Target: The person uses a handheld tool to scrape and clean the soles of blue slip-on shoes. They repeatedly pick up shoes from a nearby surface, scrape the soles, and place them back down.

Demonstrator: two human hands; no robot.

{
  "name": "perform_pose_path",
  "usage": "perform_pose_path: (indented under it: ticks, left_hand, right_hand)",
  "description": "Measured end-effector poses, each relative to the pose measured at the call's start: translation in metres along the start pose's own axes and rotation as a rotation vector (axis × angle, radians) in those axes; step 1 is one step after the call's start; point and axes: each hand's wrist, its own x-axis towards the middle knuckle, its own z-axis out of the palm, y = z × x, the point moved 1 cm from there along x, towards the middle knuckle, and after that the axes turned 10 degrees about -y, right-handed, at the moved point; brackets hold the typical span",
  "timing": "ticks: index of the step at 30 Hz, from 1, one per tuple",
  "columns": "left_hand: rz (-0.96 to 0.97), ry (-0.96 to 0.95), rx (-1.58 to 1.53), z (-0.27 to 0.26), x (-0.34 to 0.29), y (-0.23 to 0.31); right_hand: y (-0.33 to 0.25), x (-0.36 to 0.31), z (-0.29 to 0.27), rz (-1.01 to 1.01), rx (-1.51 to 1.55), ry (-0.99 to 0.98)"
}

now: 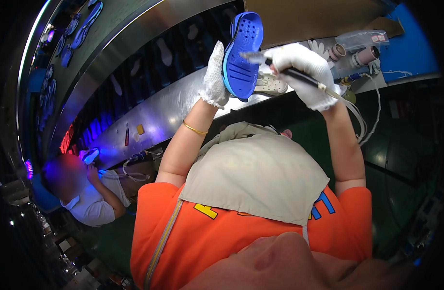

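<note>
My left hand [215, 79], in a white glove, grips a blue shoe sole [242, 60] by its left edge. The sole is raised upright, its inner face with small holes and grooves turned toward me. A white glove also covers my right hand [302, 72], which is closed around a black-handled brush [294, 75] with a pale hose. The brush's light tip points at the middle of the sole; whether it touches cannot be made out. Behind the sole, a cream shoe [271, 85] with holes sits on the metal bench, partly hidden.
Beyond the metal bench [149, 116] runs a dark rack holding shoe parts. More blue soles [86, 24] lie on a conveyor at far left. Pink-and-white spools [364, 55] and a clear bag [360, 38] stand at right. Another person [98, 193] works at left.
</note>
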Motion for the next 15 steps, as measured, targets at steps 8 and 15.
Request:
perform_pose_path:
  ticks: [8, 15]
  left_hand:
    - [0.042, 0.003, 0.067, -0.004, 0.001, 0.002]
    - [-0.134, 0.111, 0.488, 0.005, -0.004, 0.010]
  right_hand:
    - [-0.007, -0.019, 0.041, 0.203, 0.420, -0.017]
    - [0.012, -0.030, 0.022, 0.415, 0.509, 0.108]
